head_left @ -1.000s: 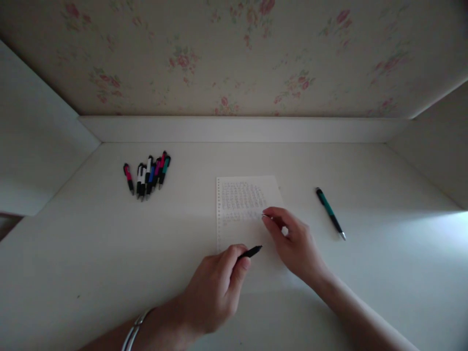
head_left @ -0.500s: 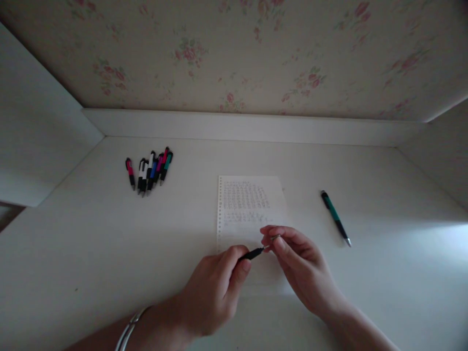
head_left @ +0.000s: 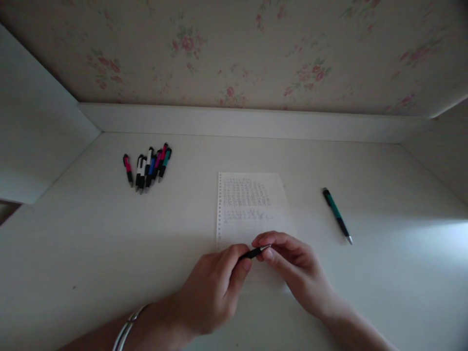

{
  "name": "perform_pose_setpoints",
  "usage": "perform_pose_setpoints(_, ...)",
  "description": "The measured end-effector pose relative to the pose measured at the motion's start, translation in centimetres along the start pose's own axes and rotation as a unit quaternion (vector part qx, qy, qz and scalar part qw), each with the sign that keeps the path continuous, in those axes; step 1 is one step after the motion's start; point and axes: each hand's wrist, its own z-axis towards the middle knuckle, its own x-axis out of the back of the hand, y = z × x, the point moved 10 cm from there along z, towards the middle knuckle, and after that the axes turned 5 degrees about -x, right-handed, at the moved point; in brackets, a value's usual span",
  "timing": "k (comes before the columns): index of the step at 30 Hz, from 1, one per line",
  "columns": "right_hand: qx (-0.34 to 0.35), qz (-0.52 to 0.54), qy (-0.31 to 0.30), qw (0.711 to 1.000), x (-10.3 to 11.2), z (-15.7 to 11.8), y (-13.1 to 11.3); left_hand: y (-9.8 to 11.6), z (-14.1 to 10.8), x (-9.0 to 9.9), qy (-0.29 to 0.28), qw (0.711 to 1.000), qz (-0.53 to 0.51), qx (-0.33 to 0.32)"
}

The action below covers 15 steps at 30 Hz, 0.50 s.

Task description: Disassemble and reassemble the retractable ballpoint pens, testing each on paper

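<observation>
My left hand (head_left: 215, 287) is closed round a pen (head_left: 252, 253), its black grip pointing right. The rest of the barrel is hidden inside that hand. A silver metal tip (head_left: 265, 247) sits at the front end of the black grip. Thumb and fingers of my right hand (head_left: 296, 263) pinch this tip from the other side. Both hands are over the lower part of a lined sheet of paper (head_left: 252, 229), which has handwriting on its upper half and punched holes down the left edge.
A green and black pen (head_left: 337, 215) lies to the right of the paper. At the back left lies a group of several pens (head_left: 150, 168), with a pink pen (head_left: 127, 170) a little apart. The white desk (head_left: 109, 243) meets side panels and a flower-patterned wall (head_left: 234, 58).
My right hand has brought the metal tip down and left onto the pen's front, where a thin bare refill end showed before. My left hand keeps its hold. The view has shifted slightly.
</observation>
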Motion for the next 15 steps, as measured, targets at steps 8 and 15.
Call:
perform_pose_setpoints(8,0.027,0.010,0.011,1.000,0.2,-0.4,-0.3,0.4,0.0,0.0,-0.009,1.000,0.001,-0.015)
perform_pose_setpoints(15,0.060,-0.022,0.040,0.997,1.3,-0.6,-1.1,0.2,0.0,0.0,-0.004,1.000,0.023,-0.012)
